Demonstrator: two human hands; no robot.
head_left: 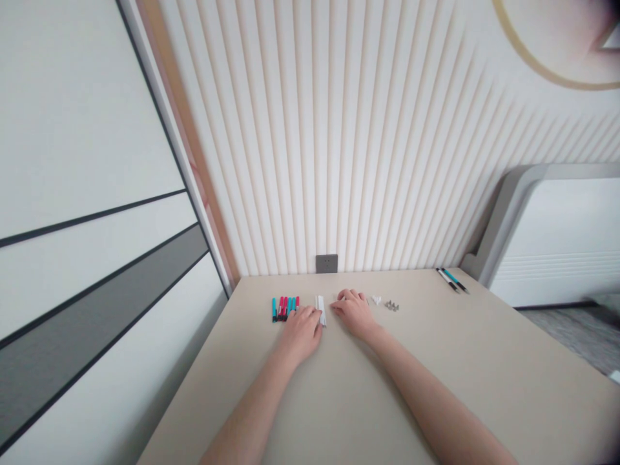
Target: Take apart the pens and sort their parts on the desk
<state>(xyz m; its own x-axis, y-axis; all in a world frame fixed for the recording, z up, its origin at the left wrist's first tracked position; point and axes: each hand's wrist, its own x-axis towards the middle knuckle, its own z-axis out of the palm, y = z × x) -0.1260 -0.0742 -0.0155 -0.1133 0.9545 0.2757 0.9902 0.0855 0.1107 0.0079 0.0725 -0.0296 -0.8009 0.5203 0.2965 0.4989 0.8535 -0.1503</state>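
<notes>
L hand [303,330] flat on worktop [460,368], grip open, empty; white sticks [320,309] just beside it, pens [285,308] just left. R hand [356,313] palm-down, curled: can't tell if grip holds anything.

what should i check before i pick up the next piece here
1. Hands free: left hand and right hand lie on the table, holding nothing. Ok.
2. Red and teal pens: in a neat row just left of the left hand. Ok.
3. White sticks: between the hands, at the left hand's thumb side. Ok.
4. Small white pieces and metal bits: two separate little heaps right of the right hand. Ok; their number, cannot tell.
5. Two dark pens: at the far right corner, away from both hands. Whether they are complete, cannot tell.
</notes>
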